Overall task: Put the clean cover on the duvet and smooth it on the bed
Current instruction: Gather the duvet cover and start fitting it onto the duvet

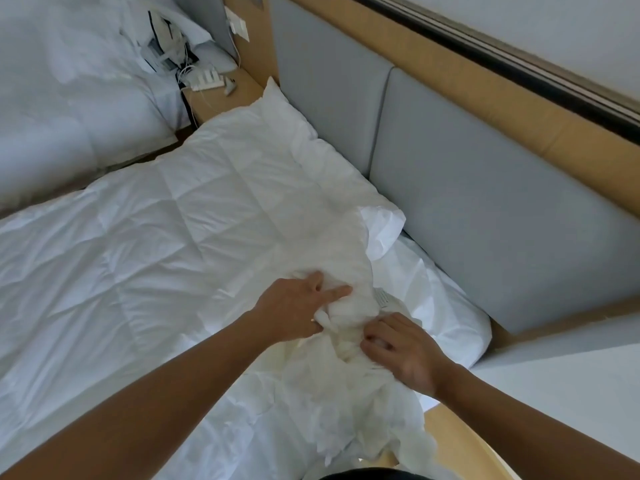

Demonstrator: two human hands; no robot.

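On the bed, the left hand [298, 308] and right hand [405, 353] both grip the duvet's [173, 237] bunched corner, fingers curled into the cloth, near the headboard [485, 216].

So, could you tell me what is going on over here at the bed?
A person is working close to the grey headboard. The left hand and the right hand both grip a bunched corner of white bedding. The quilted duvet lies spread out to the left, wrinkled. Thin, crinkled cover fabric lies loose next to the headboard. The cover is not yet fully on or smoothed.
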